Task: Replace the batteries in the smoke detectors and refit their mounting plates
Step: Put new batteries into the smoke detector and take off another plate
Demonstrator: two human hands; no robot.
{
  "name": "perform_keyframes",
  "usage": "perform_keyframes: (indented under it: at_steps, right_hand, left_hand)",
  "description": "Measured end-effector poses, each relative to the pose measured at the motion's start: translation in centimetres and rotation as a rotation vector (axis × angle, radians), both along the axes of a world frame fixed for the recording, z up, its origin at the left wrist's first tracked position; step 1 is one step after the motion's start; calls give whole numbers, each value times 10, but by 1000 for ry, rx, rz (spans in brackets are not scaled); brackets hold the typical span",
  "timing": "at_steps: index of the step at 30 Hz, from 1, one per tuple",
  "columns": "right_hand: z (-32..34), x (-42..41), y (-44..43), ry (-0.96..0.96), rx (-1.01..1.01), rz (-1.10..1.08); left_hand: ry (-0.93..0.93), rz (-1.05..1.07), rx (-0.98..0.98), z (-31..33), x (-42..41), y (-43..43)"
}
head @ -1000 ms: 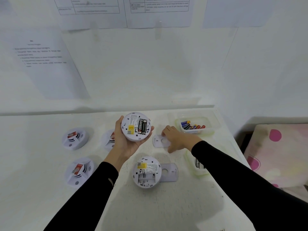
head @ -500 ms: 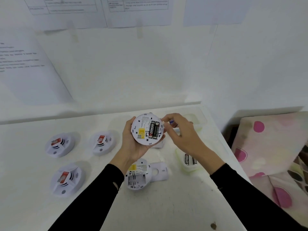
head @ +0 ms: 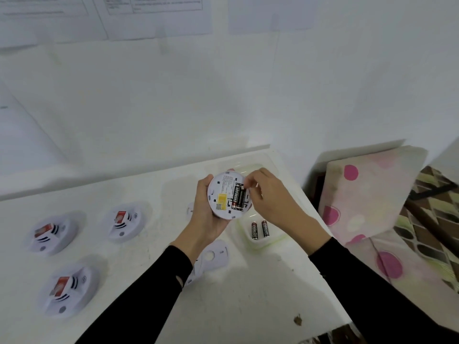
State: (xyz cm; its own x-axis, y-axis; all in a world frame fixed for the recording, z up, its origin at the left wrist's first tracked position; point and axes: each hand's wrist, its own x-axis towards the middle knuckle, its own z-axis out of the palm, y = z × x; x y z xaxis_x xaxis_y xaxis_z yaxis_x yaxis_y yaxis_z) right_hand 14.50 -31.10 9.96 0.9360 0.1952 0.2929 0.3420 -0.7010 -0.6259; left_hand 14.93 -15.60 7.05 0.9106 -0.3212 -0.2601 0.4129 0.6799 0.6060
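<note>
My left hand [head: 207, 220] holds a round white smoke detector [head: 221, 192] with its back facing me. Two black batteries [head: 236, 200] lie in its open compartment beside a yellow label. The fingertips of my right hand [head: 272, 198] are pinched on the upper end of the right battery. A white mounting plate [head: 215, 256] lies on the table below, partly under my left forearm. Another plate [head: 190, 209] peeks out behind my left hand.
A small clear tub [head: 258, 243] holds two loose black batteries [head: 259, 229] just below my right hand. Three closed detectors [head: 52, 234] [head: 124, 223] [head: 69, 290] sit at the left. The table's right edge [head: 323, 244] borders a pink-spotted cushion [head: 367, 194].
My right hand left the plate on the table and came up to the held detector's batteries. My head has turned right, so everything has shifted left in view.
</note>
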Motion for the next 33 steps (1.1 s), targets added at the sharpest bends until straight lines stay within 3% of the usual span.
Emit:
perform_keyframes:
  at_steps: [8, 13, 16, 19, 21, 23, 25, 29, 33]
  right_hand:
    - [9, -1, -2, 134, 117, 3]
    - [7, -1, -4, 106, 119, 32]
    - [9, 3, -11, 290, 368, 62]
    - [8, 11, -28, 323, 601, -105]
    - [-3, 16, -41, 340, 409, -217]
    - [-19, 18, -49, 432, 66, -217]
    - [-32, 16, -48, 523, -128, -188]
    - [-40, 14, -40, 573, -297, -138]
    - [-44, 11, -37, 517, -307, -177]
  left_hand:
    - [7, -11, 40, -7, 0, -5]
    - [45, 15, 39, -11, 2, -2]
    - [49, 24, 40, -13, 3, 0]
    - [67, 64, 3, -17, 4, 6]
    - [72, 107, -48, -21, 3, 11]
    - [69, 122, -86, -22, 3, 15]
    - [67, 115, -88, -22, 3, 15]
    - [69, 101, -83, -19, 2, 13]
    - [64, 105, -66, -16, 0, 14]
